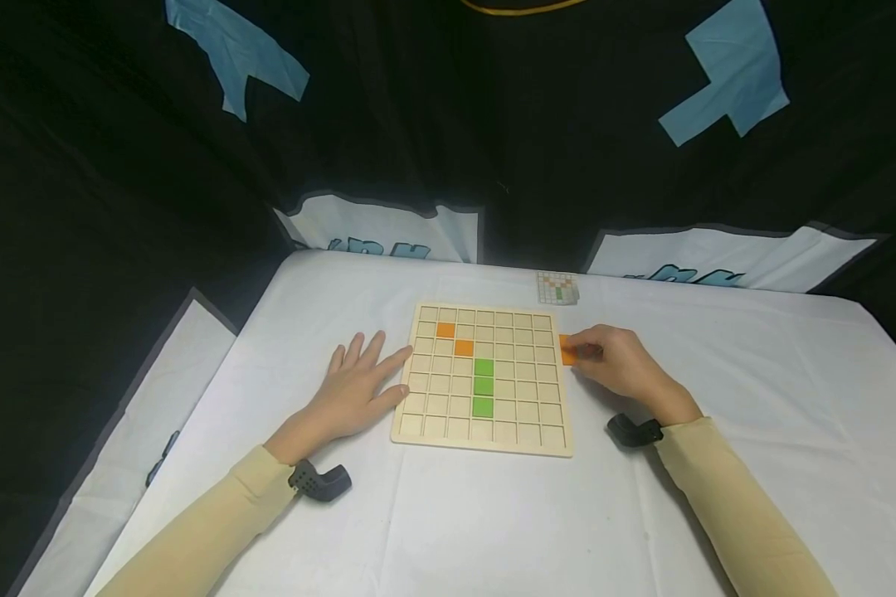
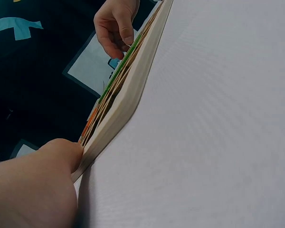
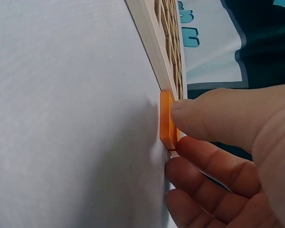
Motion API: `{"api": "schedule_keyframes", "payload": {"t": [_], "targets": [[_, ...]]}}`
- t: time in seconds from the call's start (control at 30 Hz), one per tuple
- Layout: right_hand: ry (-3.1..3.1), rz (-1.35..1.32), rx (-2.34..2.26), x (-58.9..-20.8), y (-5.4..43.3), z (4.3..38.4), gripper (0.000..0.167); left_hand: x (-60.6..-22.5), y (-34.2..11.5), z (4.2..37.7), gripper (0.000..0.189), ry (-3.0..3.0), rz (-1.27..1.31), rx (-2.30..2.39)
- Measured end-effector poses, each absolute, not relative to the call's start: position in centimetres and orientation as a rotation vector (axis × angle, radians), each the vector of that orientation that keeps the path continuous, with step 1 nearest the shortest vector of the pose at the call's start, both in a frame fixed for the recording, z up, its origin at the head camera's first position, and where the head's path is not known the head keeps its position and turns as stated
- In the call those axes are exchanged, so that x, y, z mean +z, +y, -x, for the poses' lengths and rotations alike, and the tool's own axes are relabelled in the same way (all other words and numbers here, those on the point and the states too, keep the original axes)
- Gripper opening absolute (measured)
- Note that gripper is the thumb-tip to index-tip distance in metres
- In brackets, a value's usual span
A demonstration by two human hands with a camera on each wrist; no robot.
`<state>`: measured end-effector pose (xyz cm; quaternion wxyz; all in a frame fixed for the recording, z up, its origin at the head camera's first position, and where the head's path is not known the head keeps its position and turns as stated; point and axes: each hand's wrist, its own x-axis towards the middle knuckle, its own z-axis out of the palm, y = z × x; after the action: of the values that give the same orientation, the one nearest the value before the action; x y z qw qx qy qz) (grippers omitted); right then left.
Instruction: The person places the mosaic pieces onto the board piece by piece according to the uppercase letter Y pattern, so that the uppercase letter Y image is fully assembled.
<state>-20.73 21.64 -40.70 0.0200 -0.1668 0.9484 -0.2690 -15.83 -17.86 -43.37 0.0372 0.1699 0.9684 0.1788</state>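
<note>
A pale wooden grid board lies flat on the white table. Two orange tiles, an upper one and a lower one, sit stepped diagonally in its upper left cells. Below and right of them, three green tiles form a column. My left hand is spread with straight fingers, index and thumb touching the board's left edge. At the opposite edge, my right hand pinches orange tile material between thumb and fingers, low against the board's side. Whether it is one tile or more, I cannot tell.
A small card printed with a coloured grid lies behind the board. White tablecloth covers the table. Black curtain with blue tape hangs beyond its back edge. Each wrist wears a dark camera mount.
</note>
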Motion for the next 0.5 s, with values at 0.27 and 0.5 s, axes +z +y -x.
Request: {"api": "schedule_keyframes", "payload": {"t": [0.27,0.5], "targets": [[2.934,0.511,-0.839,-40.82,21.54,20.63,0.035,-43.38,-17.81,15.82,0.063,2.971,-0.518,0.550],[2.955,0.527,-0.836,-40.89,21.47,20.53,0.034,-43.31,-17.77,15.81,0.063,2.979,-0.522,0.552]]}}
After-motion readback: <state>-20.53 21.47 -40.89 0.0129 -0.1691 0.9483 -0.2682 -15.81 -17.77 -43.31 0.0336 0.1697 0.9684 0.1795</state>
